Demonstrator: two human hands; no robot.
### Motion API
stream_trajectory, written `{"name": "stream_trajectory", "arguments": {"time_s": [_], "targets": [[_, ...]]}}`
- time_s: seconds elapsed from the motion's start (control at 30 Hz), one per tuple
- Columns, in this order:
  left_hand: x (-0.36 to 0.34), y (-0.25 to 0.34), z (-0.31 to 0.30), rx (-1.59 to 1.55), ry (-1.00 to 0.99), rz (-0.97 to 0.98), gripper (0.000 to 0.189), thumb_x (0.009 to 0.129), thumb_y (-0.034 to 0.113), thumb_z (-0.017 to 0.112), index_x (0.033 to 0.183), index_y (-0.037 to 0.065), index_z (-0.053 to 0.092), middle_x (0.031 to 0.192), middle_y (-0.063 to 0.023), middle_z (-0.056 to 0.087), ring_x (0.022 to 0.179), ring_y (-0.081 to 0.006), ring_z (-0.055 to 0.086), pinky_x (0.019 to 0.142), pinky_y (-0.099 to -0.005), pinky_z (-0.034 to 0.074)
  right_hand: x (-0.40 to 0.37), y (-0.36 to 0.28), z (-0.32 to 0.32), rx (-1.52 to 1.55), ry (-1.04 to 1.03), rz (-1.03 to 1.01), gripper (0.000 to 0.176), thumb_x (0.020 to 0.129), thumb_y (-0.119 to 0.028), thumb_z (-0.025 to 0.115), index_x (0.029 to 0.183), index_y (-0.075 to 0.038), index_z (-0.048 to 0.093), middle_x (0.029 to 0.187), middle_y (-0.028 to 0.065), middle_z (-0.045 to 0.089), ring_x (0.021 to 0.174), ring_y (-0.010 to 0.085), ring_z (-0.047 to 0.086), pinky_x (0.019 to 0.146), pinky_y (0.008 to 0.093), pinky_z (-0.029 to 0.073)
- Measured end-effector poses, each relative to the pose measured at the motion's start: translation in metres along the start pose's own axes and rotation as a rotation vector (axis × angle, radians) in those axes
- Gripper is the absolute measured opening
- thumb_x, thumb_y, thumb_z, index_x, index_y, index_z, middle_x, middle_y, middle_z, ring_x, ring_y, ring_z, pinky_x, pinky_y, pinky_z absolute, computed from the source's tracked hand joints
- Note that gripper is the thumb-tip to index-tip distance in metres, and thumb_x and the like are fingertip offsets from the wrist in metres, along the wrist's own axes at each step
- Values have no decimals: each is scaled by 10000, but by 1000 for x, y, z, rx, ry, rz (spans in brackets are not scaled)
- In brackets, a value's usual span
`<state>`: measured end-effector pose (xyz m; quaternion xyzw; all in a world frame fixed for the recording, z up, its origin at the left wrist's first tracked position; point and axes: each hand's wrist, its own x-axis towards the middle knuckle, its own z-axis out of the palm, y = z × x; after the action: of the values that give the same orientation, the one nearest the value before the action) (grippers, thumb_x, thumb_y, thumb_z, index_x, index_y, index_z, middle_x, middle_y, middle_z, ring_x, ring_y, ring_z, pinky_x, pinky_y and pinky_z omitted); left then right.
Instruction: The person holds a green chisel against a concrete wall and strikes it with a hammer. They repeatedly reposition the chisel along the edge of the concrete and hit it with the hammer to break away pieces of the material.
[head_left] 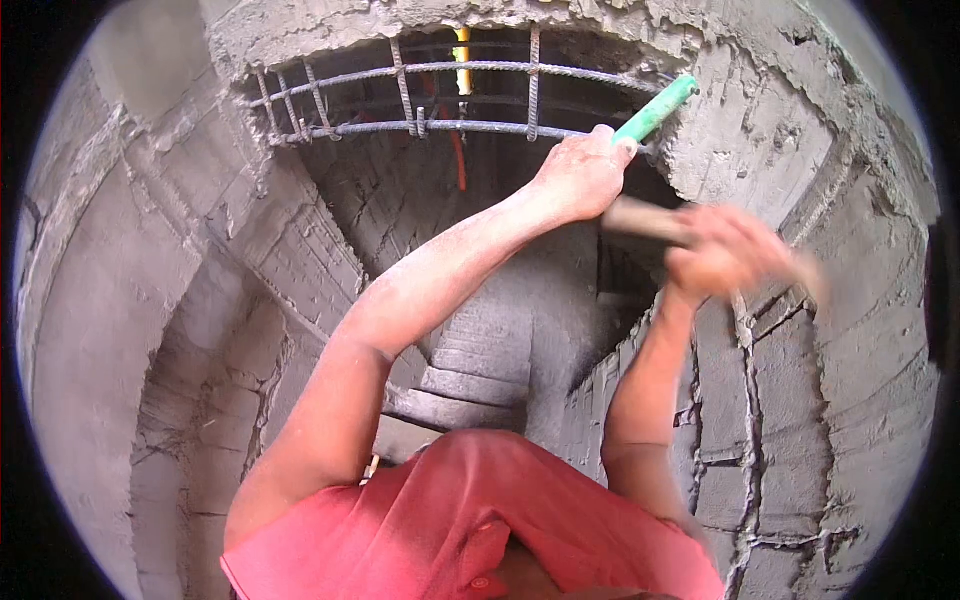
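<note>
A green handle or tube is gripped in my left hand. It points up and to the right, its far end close to the rough concrete edge. Below and to the right, my right hand is closed round a brownish tool handle, and both are smeared by motion. The tool's handle end lies just below my left hand. What the tool's other end looks like is too blurred to tell.
Bare rebar crosses an opening at the top, with a yellow piece and a red strip among the bars. Rough grey walls curve on both sides. Steps lie below, between my arms.
</note>
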<state>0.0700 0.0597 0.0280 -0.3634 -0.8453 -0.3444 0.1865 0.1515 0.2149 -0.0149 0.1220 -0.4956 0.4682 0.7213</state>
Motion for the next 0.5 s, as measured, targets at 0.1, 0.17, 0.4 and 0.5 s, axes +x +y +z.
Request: {"name": "stream_trajectory", "arguments": {"time_s": [0.1,0.17,0.4,0.5], "targets": [[-7,13,-7,82,10,36,399,1030,353,405,981,-22,532,870,-296,622,870,-507,602,783,-585,465,-12,-15,8,275,-182,883,197,988,-243,567,912,-74,499,625,8,480,469,115,488,428,284,470],[-2,8,-10,91,18,48,404,1031,356,405,984,-24,534,866,-298,621,868,-518,597,784,-588,466,1,-33,-13,335,-119,699,221,996,-281,565,933,-81,495,669,4,481,491,114,486,447,281,480],[-12,-8,-33,-618,-349,-162,354,1044,395,416,954,58,482,661,-28,499,448,-126,473,400,-308,401,94,-98,-91,736,342,-193,403,928,-391,474,622,-133,431,548,-12,421,480,167,460,537,337,516],[-7,-20,0,-379,-24,103,352,1035,380,447,930,52,516,646,-17,492,479,-116,458,423,-309,391,42,16,-53,-471,162,-810,403,960,-377,497,673,-94,514,600,38,561,524,222,580,569,362,538]]}}
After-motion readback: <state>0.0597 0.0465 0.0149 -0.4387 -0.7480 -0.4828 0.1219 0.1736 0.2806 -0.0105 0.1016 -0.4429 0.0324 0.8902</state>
